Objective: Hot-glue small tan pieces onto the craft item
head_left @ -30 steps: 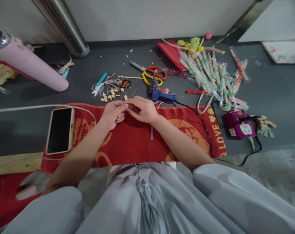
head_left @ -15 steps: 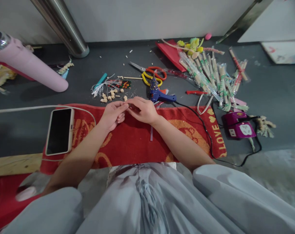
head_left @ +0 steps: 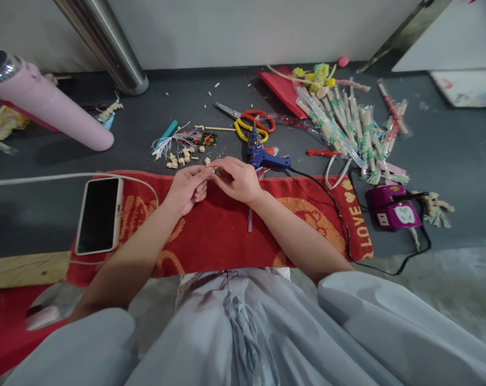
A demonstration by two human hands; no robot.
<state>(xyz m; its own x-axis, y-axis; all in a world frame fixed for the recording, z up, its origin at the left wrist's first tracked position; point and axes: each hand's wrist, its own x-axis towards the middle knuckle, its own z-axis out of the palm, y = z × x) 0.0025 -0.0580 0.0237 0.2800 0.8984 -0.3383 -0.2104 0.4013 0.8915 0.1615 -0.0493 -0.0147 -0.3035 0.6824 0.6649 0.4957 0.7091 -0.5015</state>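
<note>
Tan and tiny, a small pale bead-like piece [head_left: 213,170] sits pinched between the fingertips of both hands, which meet over the far edge of a red towel with gold patterns and the word LOVE [head_left: 226,236]. The left hand [head_left: 186,187] has its thumb and forefinger closed together on the piece, the other fingers curled under. The right hand [head_left: 237,179] presses in from the other side, its fingers bent and bunched at the same spot; what exactly it grips is too small to tell.

Just beyond the fingertips, a scatter of similar tan beads [head_left: 182,158] lies on the dark grey table [head_left: 447,145], beside a bundle of white threads [head_left: 168,143]. A blue hot-glue gun [head_left: 262,155] lies just past the right hand, its black cord [head_left: 339,214] crossing the towel. Farther back rest red- and yellow-handled scissors [head_left: 253,123] and a heap of cellophane-wrapped sticks with green bands [head_left: 347,126]. A purple power strip [head_left: 393,206] sits well to the right. On the towel's left end lies a smartphone with a dark screen [head_left: 99,214], and a pink cylinder flask [head_left: 52,107] lies on its side at the far left.
</note>
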